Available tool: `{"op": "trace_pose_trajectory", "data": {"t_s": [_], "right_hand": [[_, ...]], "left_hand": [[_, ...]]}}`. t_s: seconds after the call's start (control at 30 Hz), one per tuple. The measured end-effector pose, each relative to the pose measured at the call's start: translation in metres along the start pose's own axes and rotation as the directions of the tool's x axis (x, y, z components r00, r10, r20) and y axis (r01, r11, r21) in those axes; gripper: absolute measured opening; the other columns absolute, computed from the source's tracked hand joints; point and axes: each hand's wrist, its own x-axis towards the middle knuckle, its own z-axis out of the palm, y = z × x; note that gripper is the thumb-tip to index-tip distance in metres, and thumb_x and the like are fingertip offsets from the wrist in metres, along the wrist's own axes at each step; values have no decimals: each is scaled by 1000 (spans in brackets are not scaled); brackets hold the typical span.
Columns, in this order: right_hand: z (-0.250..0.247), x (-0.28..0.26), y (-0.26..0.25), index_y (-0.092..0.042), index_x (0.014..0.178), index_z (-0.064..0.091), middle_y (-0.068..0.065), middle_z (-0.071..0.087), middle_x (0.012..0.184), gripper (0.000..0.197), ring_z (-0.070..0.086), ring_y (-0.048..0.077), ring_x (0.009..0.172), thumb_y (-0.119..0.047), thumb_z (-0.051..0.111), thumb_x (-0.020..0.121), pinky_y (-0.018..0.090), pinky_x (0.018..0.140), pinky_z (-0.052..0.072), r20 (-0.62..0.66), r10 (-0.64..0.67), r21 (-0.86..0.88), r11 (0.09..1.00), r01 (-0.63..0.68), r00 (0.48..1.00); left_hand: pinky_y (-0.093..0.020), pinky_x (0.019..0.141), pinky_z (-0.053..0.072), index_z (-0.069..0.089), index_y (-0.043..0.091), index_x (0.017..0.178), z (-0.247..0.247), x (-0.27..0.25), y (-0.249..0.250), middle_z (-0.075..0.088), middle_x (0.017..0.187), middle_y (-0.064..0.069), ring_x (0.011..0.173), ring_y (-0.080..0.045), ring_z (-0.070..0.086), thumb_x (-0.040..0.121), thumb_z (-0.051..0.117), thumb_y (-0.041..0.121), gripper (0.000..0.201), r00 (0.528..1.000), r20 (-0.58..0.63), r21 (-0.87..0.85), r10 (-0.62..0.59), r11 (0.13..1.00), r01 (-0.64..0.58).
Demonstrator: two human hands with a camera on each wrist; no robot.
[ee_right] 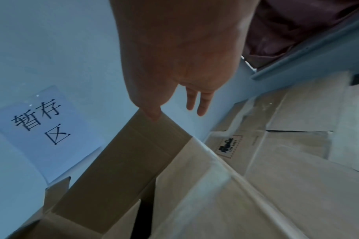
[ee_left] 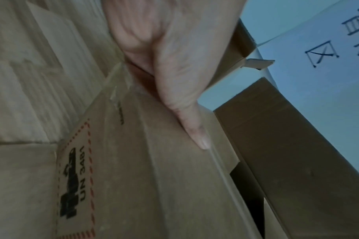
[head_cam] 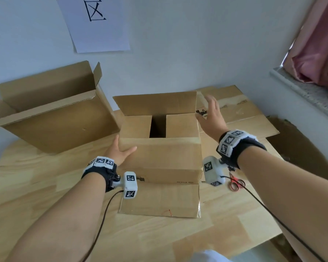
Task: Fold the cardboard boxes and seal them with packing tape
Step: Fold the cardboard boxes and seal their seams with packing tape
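Pale wall and wooden bench (head_cam: 45, 186) are seen. Two boxes stand erected: the middle box (head_cam: 159, 159), at bench centre, is braced by the left hand (head_cam: 119, 152), grip wide; the far flap (head_cam: 155, 104) should be pressed down squarely by the right hand (head_cam: 211, 114), fingers spread. One scissors (head_cam: 236, 183).

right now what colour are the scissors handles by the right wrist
Red, on the scissors; head view shows them best.

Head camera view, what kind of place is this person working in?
Probably a small packing or storage corner of an ordinary room, not a warehouse. A wooden table holds open cardboard boxes and flattened ones, a handwritten paper sign is stuck to the wall, and a pink curtain hangs at a window.
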Motion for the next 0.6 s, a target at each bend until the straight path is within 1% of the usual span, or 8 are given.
{"op": "trace_pose_trajectory", "data": {"t_s": [0.1, 0.2, 0.27, 0.33, 0.37, 0.43, 0.5, 0.6], "right_hand": [[5, 25, -16, -16, 152, 5, 2, 5, 160, 78, 8, 18, 146, -21, 55, 93, 31, 116, 9, 22, -102, -68, 992, 103, 995], [12, 37, -25, -24, 150, 17, 6, 29, 151, 68, 25, 26, 140, -37, 51, 94, 43, 116, 21, 53, -89, -129, 987, 95, 995], [15, 36, -23, -18, 124, 55, 10, 59, 113, 41, 54, 27, 109, -45, 45, 95, 41, 103, 38, 17, -63, -151, 986, 64, 998], [20, 31, -11, -8, 93, 68, 5, 61, 81, 41, 57, 22, 75, -42, 45, 96, 31, 78, 49, 105, 47, -107, 994, -36, 993], [24, 26, -3, -5, 95, 67, 5, 61, 85, 38, 57, 21, 75, -38, 48, 96, 29, 72, 49, 166, 112, -132, 987, -91, 980], [29, 19, 11, -10, 110, 60, 11, 58, 112, 27, 58, 23, 94, -29, 57, 92, 33, 83, 51, 210, 225, -199, 963, -184, 951], [34, 16, 21, -12, 126, 47, 14, 44, 131, 42, 53, 26, 110, -24, 62, 89, 38, 98, 46, 223, 330, -170, 940, -297, 917], [39, 13, 27, -7, 142, 28, 18, 41, 138, 64, 51, 33, 118, -28, 60, 91, 46, 98, 47, 284, 523, -61, 846, -529, 803]], "left_hand": [[-43, 110, 31, 0, 31, 152, 1, 1, -1, 21, 158, 1, 140, -25, 30, 81, 64, 55, 98, 1000, 6, -59, 2, 998, -1], [-44, 113, 26, -9, 33, 150, -2, 4, -1, 11, 160, 2, 144, -23, 22, 79, 67, 54, 106, 999, 49, -95, -8, 995, 12], [-46, 116, 21, -15, 32, 149, -3, 9, -1, 2, 160, 2, 146, -21, 14, 77, 69, 53, 112, 996, 82, -96, -25, 995, 33], [-46, 116, 19, -17, 29, 149, -5, 12, 0, -3, 161, 2, 146, -21, 10, 77, 68, 56, 114, 993, 112, -63, -48, 997, 55], [-47, 116, 19, -17, 28, 149, -5, 13, -1, -4, 160, 2, 146, -22, 10, 77, 67, 58, 115, 990, 124, -39, -62, 997, 67], [-47, 116, 19, -18, 26, 149, -6, 14, -1, -5, 160, 1, 146, -23, 10, 75, 66, 61, 118, 987, 140, -24, -80, 996, 84], [-47, 116, 19, -18, 26, 149, -7, 13, -2, -4, 161, 1, 146, -23, 10, 73, 67, 62, 120, 988, 140, -53, -69, 996, 77], [-45, 115, 22, -15, 27, 150, -6, 10, 0, 3, 160, 0, 145, -23, 16, 74, 67, 61, 117, 987, 147, -90, -61, 993, 75]]}}
